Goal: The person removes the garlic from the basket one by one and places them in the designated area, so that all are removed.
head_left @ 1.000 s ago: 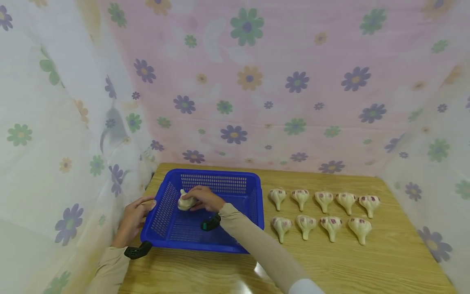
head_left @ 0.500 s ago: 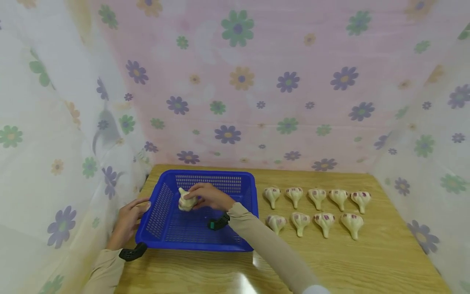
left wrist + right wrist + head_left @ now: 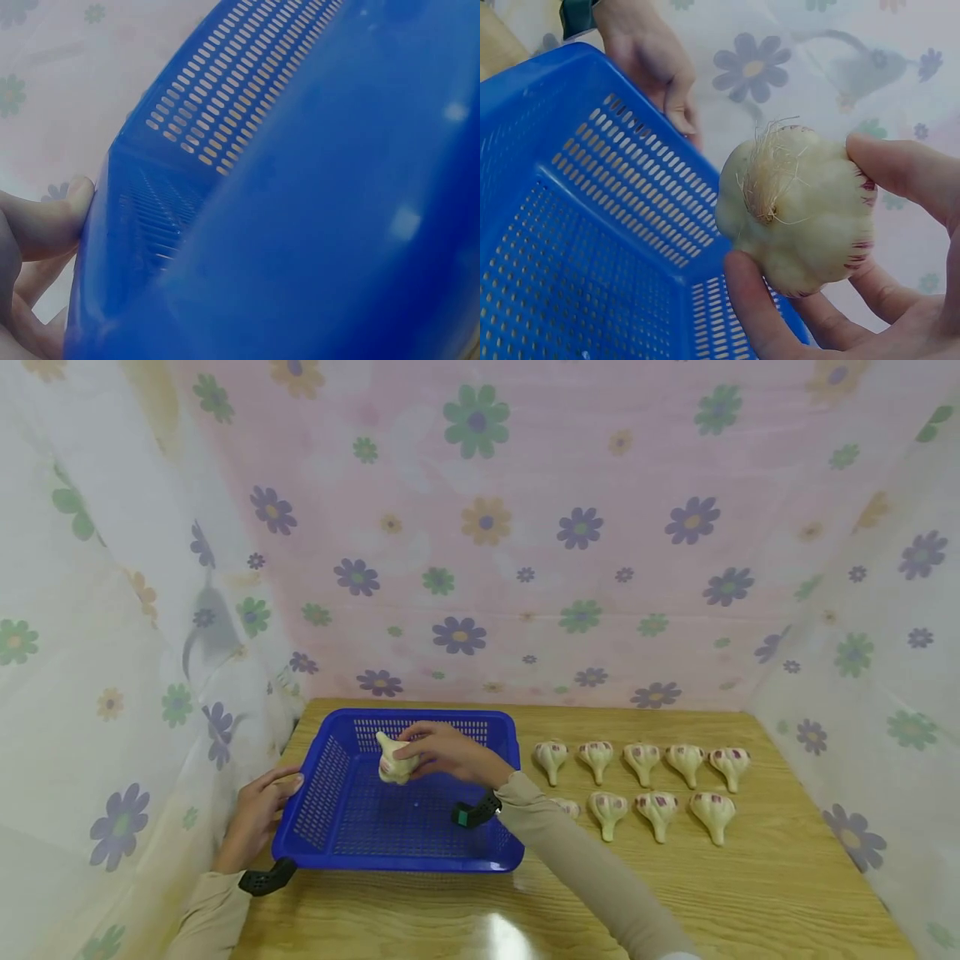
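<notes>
My right hand (image 3: 453, 753) holds a garlic bulb (image 3: 395, 766) between thumb and fingertips, above the inside of a blue plastic basket (image 3: 390, 863). The bulb is pale with purple streaks, and its stem points up and left in the head view. Dry roots (image 3: 765, 187) face the camera in the right wrist view. At the basket's left side, my left hand (image 3: 258, 814) grips the rim, with the thumb (image 3: 79, 199) against the edge in the left wrist view. No other bulb shows inside the basket.
Right of the basket, several garlic bulbs (image 3: 660, 810) lie in two rows on the wooden table (image 3: 637, 893), stems toward me. My right forearm partly covers the nearest front-row bulb (image 3: 567, 807). Flowered cloth (image 3: 480, 568) hangs behind and along both sides.
My right hand has lifted the garlic bulb higher and moved it rightward from the basket's left part. My left hand stays at the rim. The head view has shifted slightly.
</notes>
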Available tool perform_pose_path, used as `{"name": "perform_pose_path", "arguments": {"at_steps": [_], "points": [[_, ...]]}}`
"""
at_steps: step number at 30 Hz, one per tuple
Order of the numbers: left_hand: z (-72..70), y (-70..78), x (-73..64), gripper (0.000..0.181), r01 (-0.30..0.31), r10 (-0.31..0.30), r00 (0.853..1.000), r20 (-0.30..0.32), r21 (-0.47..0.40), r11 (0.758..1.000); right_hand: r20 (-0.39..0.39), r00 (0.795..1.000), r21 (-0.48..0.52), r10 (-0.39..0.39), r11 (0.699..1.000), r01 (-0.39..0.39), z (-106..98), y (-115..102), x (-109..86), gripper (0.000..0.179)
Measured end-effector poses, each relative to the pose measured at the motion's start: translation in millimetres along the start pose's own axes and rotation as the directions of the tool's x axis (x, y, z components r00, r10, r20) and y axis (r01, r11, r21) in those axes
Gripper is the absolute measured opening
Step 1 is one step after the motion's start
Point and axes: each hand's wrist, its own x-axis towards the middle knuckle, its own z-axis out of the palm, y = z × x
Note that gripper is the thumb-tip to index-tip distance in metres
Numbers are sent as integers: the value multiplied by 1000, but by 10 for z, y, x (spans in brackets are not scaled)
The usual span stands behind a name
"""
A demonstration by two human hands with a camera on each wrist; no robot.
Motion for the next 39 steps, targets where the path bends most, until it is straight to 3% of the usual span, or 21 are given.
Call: {"name": "perform_pose_path", "arguments": {"at_steps": [10, 19, 29, 39], "points": [[1, -2, 12, 54, 20, -21, 1000, -17, -17, 1000, 25, 997, 8, -68, 998, 68, -154, -112, -339, 34], [-18, -14, 8, 56, 9, -9, 1000, 12, -30, 1000, -22, 996, 33, -90, 995, 91, -341, -173, -562, 33], [-16, -12, 15, 55, 16, -16, 1000, 6, -28, 999, -34, 993, 54, -117, 991, 119, -501, -221, -805, 21], [-11, -11, 17, 56, 6, -6, 1000, 4, -13, 1000, -75, 990, 58, -116, 991, 120, -649, -194, -989, 21]]}}
